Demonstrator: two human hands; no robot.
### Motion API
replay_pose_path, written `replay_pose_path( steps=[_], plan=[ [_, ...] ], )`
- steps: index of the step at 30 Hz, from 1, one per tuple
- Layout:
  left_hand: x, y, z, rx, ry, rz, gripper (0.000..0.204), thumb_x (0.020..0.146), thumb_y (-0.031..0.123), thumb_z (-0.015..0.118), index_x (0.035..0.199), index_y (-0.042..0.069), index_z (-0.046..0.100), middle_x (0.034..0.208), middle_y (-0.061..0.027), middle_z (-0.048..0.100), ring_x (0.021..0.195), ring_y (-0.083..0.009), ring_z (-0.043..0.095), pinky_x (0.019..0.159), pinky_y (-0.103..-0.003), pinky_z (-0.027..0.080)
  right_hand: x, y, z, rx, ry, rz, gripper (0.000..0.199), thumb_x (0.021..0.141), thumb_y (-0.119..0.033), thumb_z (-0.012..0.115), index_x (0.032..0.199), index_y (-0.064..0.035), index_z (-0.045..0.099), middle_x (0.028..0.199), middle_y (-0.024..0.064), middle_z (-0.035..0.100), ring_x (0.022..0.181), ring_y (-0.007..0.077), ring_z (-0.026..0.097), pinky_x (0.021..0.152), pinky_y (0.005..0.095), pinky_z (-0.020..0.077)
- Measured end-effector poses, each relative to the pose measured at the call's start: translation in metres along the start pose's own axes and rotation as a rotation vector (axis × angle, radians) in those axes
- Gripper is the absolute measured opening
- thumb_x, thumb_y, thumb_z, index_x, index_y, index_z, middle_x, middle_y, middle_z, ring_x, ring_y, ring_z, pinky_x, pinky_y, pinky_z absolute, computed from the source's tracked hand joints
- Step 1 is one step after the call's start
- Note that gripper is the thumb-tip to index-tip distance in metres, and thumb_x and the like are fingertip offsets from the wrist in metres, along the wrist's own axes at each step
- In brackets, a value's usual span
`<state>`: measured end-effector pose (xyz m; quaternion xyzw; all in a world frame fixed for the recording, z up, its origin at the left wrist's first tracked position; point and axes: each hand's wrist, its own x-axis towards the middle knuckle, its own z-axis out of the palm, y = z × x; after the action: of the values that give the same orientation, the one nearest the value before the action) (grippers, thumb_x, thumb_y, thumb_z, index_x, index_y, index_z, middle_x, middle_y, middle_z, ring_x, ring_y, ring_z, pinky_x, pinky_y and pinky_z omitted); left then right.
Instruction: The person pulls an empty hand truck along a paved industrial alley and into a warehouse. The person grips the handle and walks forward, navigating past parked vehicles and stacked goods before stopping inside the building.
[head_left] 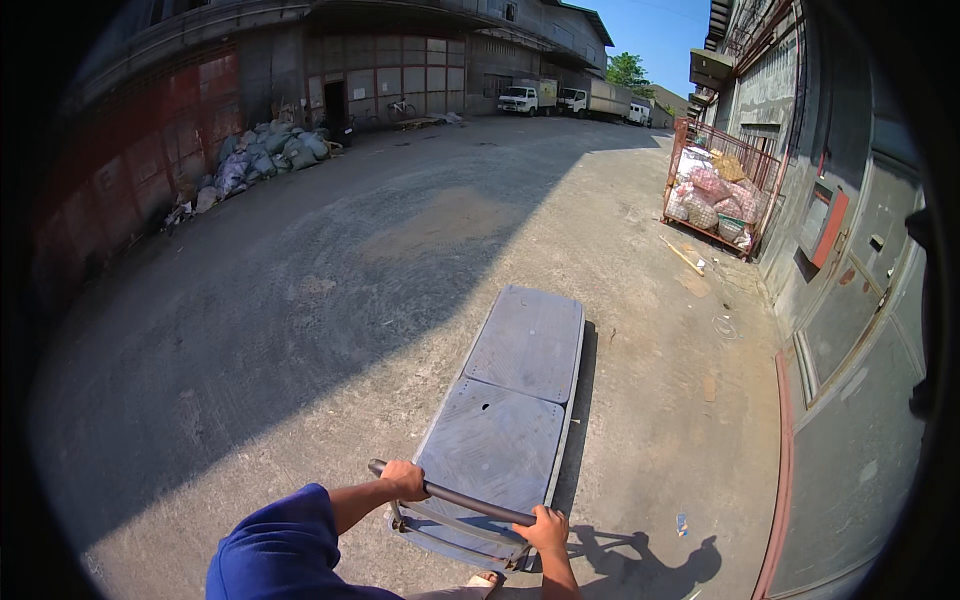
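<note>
On one handle – two hands

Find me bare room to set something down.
The grey cart is bare from its far edge back to the handle. Concrete between it and the sack heap is open too. Crowded spots are the handle under the left grip and right grip, and the sack-filled red cage.

1 grey-blue flat platform cart, 2 rectangular deck panels, 1 dark push bar, 2 bare hands, 3 white-cabbed trucks, 1 red metal mesh cage. Pale plastic sacks: overlapping, can't count.
</note>
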<state>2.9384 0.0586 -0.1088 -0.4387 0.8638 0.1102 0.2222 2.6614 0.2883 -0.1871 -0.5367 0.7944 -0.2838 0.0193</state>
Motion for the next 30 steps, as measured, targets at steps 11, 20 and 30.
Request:
replay_pose_path(
  steps=[11,20,30],
  plan=[
    [0.145,0.201,-0.083,-0.241,0.009,-0.054,0.048,0.078,0.050,0.065,0.094,0.006,0.076,0.095,-0.0195,0.073,0.091,-0.0340,0.072,0.081,-0.043,0.057,0.189,0.203,-0.092,-0.053,-0.247,0.307,0.064,0.059,-0.036,0.090,0.111,-0.0100,0.064,0.114,0.0134,0.060,0.112,0.0343,0.056,0.099,0.0464,0.0427],
    [0.271,0.290,-0.157,-0.273,-0.062,-0.133,0.048,0.076,0.047,0.064,0.096,0.005,0.076,0.098,-0.0204,0.073,0.092,-0.0363,0.071,0.081,-0.044,0.057,0.360,0.339,-0.090,0.076,-0.307,0.180,0.060,0.064,-0.032,0.086,0.117,-0.0125,0.063,0.118,0.0136,0.055,0.116,0.0351,0.053,0.099,0.0467,0.0440],
    [0.413,0.339,-0.244,-0.334,-0.112,-0.350,0.041,0.074,0.041,0.064,0.094,0.007,0.076,0.099,-0.0176,0.073,0.096,-0.0323,0.071,0.082,-0.042,0.056,0.571,0.423,-0.074,0.113,-0.518,-0.052,0.047,0.067,-0.020,0.082,0.112,-0.0104,0.068,0.121,0.0136,0.056,0.117,0.0351,0.052,0.102,0.0436,0.0440]
  ],
)
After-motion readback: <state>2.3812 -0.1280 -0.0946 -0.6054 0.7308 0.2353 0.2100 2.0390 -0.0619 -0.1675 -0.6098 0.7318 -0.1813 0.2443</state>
